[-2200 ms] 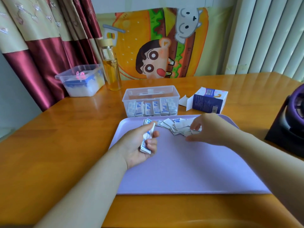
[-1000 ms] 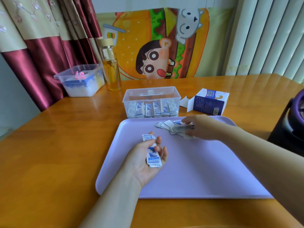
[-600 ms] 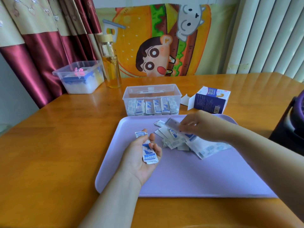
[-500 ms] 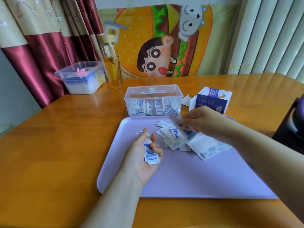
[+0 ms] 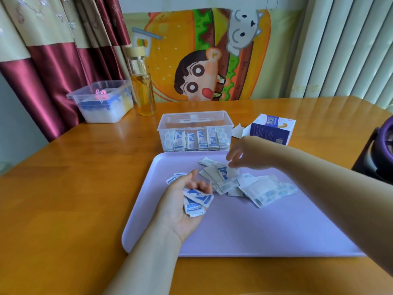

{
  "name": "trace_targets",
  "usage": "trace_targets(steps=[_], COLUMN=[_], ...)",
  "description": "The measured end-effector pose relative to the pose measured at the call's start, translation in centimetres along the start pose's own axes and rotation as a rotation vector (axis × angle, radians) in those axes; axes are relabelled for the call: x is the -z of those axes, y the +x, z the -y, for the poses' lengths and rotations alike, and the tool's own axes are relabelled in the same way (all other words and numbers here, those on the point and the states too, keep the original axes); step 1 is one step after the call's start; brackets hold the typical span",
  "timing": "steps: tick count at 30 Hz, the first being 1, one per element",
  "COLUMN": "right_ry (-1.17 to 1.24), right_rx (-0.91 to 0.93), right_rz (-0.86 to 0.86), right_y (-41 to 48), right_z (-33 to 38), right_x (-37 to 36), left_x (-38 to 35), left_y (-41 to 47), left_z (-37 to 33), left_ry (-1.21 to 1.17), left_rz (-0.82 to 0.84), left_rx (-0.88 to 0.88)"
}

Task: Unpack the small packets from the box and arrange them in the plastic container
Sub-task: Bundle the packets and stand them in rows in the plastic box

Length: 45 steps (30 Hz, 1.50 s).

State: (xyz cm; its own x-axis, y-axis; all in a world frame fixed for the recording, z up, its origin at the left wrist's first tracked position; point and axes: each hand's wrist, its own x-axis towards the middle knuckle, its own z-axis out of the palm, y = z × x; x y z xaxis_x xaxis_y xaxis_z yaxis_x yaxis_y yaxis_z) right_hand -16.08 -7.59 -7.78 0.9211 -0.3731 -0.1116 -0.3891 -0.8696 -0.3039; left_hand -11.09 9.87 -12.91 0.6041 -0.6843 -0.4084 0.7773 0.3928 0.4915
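Packets (image 5: 196,201) in upturned left hand (image 5: 178,211) over lilac tray (image 5: 244,235), right hand (image 5: 246,155) above loose pile (image 5: 253,186)

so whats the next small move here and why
Probably the right hand should pinch one more packet from the pile on the tray: it hovers open right over it, and the left hand, palm up, holds only a few packets, with room for more.

A lilac tray (image 5: 255,231) lies under the left hand (image 5: 180,207); well beyond it, to the left, stand a glass bottle (image 5: 143,90) and a lidded tub (image 5: 103,103).
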Motion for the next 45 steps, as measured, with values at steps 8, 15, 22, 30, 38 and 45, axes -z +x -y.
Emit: trace_targets(steps=[8,15,22,30,38,45], right_ry=[-0.136,0.042,0.072,0.111,0.253,0.369], right_rx=[0.012,-0.094,-0.13,-0.022,0.315,0.507], right_rz=[0.237,0.343,0.394,0.072,-0.513,0.003], right_y=[2.9,3.3,2.9,1.9,-1.0,-4.3], right_z=[0.2,0.0,-0.1,-2.1,2.5,6.3], right_x=[-1.1,-0.4,-0.4,1.4,1.4,-1.8], left_x=[0.3,0.4,0.7,0.5,0.1,0.2], left_y=[-0.1,0.0,0.0,-0.1,0.2,-0.3], left_z=[-0.2,-0.3,-0.3,-0.4,-0.3,-0.4], left_ry=[-0.009,-0.028,-0.016,-0.004,-0.059,0.019], left_rz=[0.028,-0.013,-0.011,-0.02,-0.065,0.07], left_rx=[0.033,0.044,0.05,0.05,-0.104,-0.077])
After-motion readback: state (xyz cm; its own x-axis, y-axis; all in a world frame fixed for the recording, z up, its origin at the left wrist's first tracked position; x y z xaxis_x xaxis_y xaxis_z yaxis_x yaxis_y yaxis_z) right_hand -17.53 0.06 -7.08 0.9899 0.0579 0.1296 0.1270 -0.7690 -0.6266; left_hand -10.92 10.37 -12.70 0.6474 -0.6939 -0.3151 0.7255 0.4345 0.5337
